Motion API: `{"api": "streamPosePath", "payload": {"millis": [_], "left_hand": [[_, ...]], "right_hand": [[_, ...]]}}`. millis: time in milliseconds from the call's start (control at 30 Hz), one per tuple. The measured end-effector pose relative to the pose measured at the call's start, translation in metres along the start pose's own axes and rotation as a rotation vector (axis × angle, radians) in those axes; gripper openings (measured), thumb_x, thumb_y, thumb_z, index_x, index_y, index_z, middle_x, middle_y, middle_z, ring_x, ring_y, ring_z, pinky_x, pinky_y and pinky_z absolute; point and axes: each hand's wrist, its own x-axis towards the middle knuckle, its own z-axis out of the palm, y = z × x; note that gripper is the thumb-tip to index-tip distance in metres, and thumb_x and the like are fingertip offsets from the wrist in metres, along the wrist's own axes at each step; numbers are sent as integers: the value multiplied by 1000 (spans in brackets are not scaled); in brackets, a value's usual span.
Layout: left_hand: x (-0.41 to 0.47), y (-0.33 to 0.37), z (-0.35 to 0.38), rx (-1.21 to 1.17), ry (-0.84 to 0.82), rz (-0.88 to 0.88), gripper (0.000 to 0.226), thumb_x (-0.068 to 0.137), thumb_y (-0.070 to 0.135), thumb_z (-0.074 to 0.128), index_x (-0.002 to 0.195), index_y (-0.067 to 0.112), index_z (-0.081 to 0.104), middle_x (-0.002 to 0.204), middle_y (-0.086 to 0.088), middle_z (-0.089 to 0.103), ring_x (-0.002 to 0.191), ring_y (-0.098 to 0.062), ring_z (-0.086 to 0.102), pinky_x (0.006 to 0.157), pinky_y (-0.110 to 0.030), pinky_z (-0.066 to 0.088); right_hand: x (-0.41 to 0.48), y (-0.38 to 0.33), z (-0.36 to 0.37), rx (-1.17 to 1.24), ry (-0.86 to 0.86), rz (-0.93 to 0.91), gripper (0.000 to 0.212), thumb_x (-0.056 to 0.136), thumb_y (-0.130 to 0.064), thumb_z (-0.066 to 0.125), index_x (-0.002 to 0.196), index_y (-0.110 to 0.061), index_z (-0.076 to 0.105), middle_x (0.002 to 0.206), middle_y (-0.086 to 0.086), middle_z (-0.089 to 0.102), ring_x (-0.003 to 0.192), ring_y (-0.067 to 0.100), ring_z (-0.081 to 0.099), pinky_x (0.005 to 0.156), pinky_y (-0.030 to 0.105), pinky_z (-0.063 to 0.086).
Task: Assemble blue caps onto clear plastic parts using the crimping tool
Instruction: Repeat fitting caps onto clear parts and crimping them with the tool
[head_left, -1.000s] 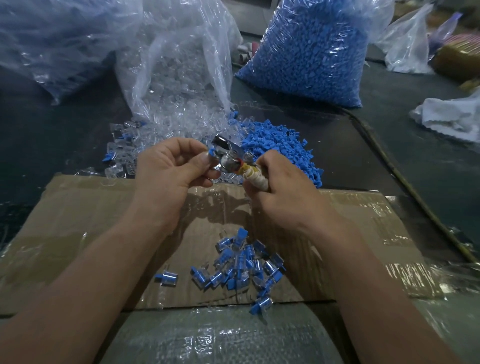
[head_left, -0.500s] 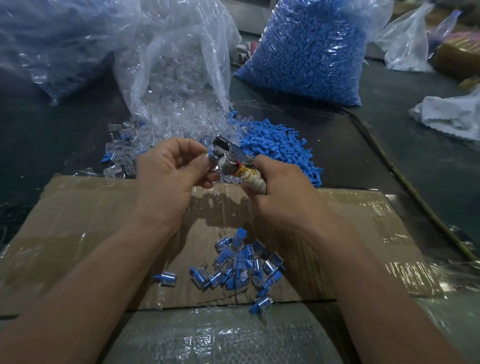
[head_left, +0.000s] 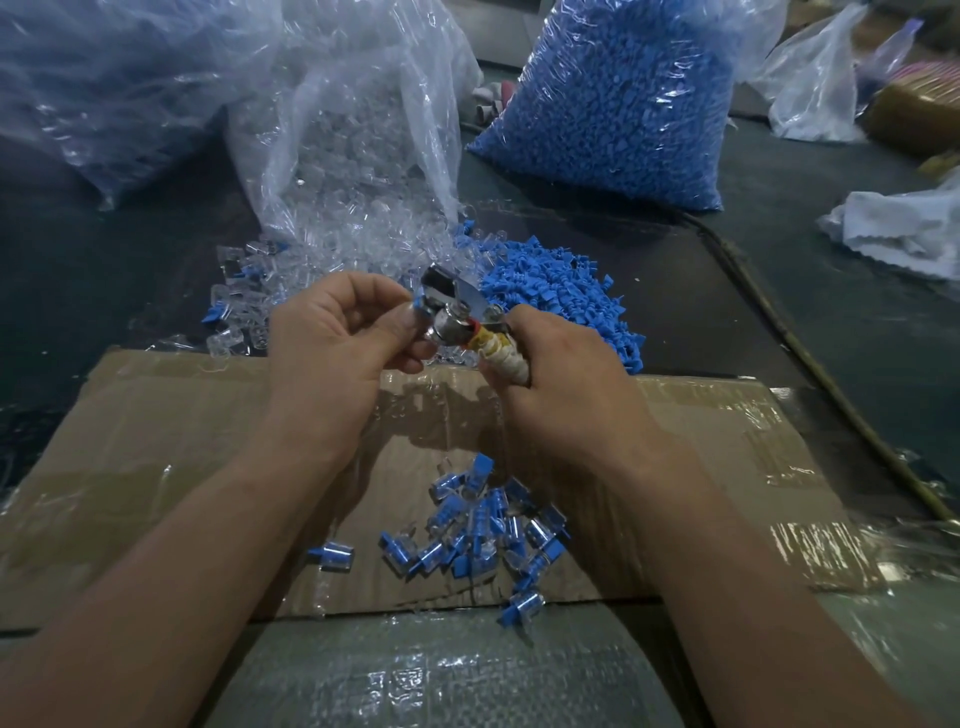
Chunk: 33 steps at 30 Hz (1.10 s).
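Little has changed, I see: the right hand (head_left: 566, 379) still grips the crimping tool (head_left: 454, 317), and the left hand (head_left: 332, 338) still pinches a blue cap (head_left: 418, 301) at its head.

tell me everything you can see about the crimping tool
The crimping tool is a small hand tool with a shiny metal head: a flat polished plate over a round barrel, then a red ring. Its handle is wrapped in off-white tape. The right hand grips the handle; the left hand pinches a small blue piece against the head. It is held above the far edge of the cardboard, head tilted up and leftward.
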Motion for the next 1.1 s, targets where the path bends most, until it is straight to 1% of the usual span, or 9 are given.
{"api": "streamPosePath", "payload": {"millis": [200, 467, 567, 667, 800, 867, 933, 1033, 1100], "left_hand": [[9, 1, -10, -113, 14, -117, 8, 75, 4, 62, 78, 11, 60, 64, 0, 69, 54, -10, 63, 49, -16, 49], [-3, 10, -10, -83, -434, -236, 13, 53, 17, 72, 66, 18, 70, 60, -9, 67, 40, -11, 56, 37, -16, 42], [-5, 9, -9, -57, -654, -246, 10, 58, 10, 75, 67, 12, 72, 57, -5, 66, 42, -7, 56, 41, -14, 44], [-5, 6, -8, 92, -832, -173, 16, 57, 26, 79, 71, 20, 75, 62, -5, 68, 52, -11, 58, 50, -17, 46], [-6, 6, -8, 130, -922, -160, 17, 59, 24, 76, 76, 21, 75, 67, -6, 70, 59, -17, 58, 56, -21, 45], [-7, 11, -9, -5, -836, -194, 12, 61, 14, 74, 73, 11, 74, 64, -3, 69, 58, -10, 62, 56, -16, 47], [-8, 14, -9, -127, -602, -267, 10, 63, 12, 75, 70, 6, 71, 62, -2, 68, 55, -7, 62, 53, -14, 48], [2, 2, -12, 169, -140, -132, 3, 71, 12, 70, 71, 15, 69, 65, 4, 67, 54, -1, 60, 53, -12, 48], [14, -11, -18, 407, 97, -45, 10, 75, 12, 71, 77, 22, 68, 70, 3, 67, 62, -7, 63, 64, -23, 54]], "right_hand": [[4, 18, -9, -32, -11, 88, 15, 86, -29, 55, 83, -24, 42, 74, -12, 42, 64, 2, 37, 52, 24, 24], [5, 14, -9, -98, -147, 101, 32, 73, -48, 67, 85, -26, 47, 78, -10, 44, 70, 7, 41, 54, 24, 28], [4, 8, -7, -82, -216, 101, 33, 68, -46, 68, 86, -28, 45, 81, -10, 45, 79, 12, 46, 66, 29, 37], [4, 6, -6, -94, -250, 106, 37, 66, -47, 71, 90, -27, 50, 89, -7, 51, 84, 13, 48, 78, 36, 44], [5, 7, -5, -127, -265, 84, 49, 63, -49, 72, 102, -23, 57, 96, -5, 53, 90, 15, 50, 82, 37, 44], [4, 8, -4, -132, -279, 65, 48, 62, -49, 73, 98, -24, 55, 94, -6, 51, 89, 14, 49, 78, 33, 43], [4, 9, -4, -126, -297, 57, 48, 61, -50, 76, 96, -26, 54, 92, -7, 49, 87, 13, 47, 74, 31, 40], [3, 11, -5, -95, -334, 68, 56, 59, -54, 76, 103, -28, 53, 96, -9, 48, 91, 11, 44, 77, 31, 39], [3, 12, -5, -117, -350, 59, 64, 59, -56, 75, 111, -28, 50, 99, -9, 45, 94, 11, 40, 78, 30, 35]]}}
